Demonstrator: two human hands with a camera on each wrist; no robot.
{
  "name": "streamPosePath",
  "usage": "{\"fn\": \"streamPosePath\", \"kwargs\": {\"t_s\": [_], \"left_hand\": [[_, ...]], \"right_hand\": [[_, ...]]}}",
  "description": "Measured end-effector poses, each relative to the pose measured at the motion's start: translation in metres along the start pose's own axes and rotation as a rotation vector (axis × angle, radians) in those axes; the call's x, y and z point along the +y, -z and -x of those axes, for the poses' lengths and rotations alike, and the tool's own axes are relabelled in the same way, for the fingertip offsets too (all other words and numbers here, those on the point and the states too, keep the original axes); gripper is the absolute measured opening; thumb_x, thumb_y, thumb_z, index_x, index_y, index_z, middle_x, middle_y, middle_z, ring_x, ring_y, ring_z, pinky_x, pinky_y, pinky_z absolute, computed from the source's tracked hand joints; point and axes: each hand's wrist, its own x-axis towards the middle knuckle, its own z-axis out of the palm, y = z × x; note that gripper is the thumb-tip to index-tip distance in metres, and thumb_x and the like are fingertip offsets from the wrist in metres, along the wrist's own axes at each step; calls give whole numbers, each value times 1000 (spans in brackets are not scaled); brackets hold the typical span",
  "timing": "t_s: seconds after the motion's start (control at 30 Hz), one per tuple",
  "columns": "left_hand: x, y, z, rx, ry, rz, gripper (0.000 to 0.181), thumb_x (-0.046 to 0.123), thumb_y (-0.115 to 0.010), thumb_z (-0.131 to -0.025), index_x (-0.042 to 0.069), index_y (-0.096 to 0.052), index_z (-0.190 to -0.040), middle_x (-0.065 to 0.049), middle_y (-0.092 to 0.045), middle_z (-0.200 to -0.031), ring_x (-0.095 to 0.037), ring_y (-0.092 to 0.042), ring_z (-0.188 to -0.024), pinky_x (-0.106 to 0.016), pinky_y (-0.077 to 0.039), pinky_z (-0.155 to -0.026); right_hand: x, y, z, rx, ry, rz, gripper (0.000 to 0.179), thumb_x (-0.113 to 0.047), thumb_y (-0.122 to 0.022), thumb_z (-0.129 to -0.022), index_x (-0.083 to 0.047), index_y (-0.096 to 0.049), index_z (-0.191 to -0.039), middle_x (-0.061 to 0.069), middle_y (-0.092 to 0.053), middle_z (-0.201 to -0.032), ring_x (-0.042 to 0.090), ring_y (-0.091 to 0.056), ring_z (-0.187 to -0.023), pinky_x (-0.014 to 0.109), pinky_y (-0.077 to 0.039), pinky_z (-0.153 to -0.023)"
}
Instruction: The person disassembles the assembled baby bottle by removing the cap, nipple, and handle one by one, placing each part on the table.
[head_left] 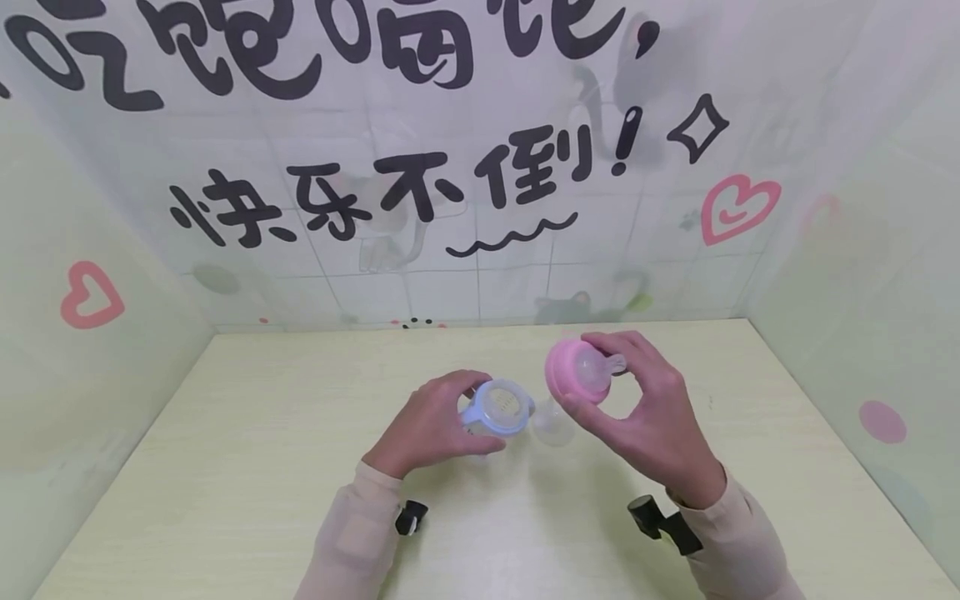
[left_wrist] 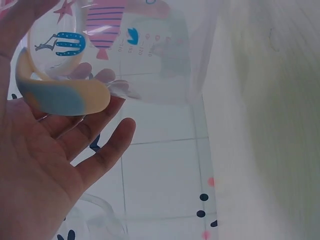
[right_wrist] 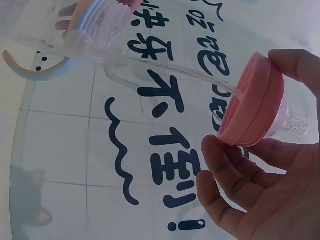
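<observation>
In the head view my left hand [head_left: 435,421] holds a clear baby bottle by its upper part, with its mouth uncovered. Blue-and-orange handles [left_wrist: 65,97] curve out from its sides, and a pink striped fish and measuring marks are printed on the bottle wall [left_wrist: 165,65]. My right hand [head_left: 648,417] pinches the pink nipple collar [head_left: 562,371] between thumb and fingers, tilted above and to the right of the bottle. The clear nipple [right_wrist: 292,124] points away to the right. From the collar's underside a thin straw [right_wrist: 187,72] runs toward the bottle's threaded neck [right_wrist: 107,30].
A clear dome-shaped cover [head_left: 553,427] sits on the pale wooden table [head_left: 262,450] behind the hands. Printed white panels [head_left: 480,283] with dark lettering enclose the table's back and sides. A black camera mount [head_left: 663,523] juts from the right wrist.
</observation>
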Motion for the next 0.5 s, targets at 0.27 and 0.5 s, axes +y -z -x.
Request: {"fn": "streamPosePath", "kwargs": {"t_s": [0.27, 0.5], "left_hand": [[-3, 3, 0, 13, -7, 5, 67, 39, -92, -63, 15, -65, -120, 13, -64, -102, -7, -57, -92, -33, -50, -79], [-2, 6, 0, 13, 1, 6, 68, 38, -92, -63, 15, -65, -121, 11, -65, -104, -8, -57, -93, -33, -50, -79]], "right_hand": [[6, -2, 0, -159, -64, 67, 47, -22, -86, -75, -17, -65, -118, -13, -62, -107, 6, -56, -95, 29, -46, -77], [16, -4, 0, -268, -119, 98, 45, -27, -86, -75, -17, -67, -115, -14, -62, -100, 6, -56, -87, 32, -48, -77]]}}
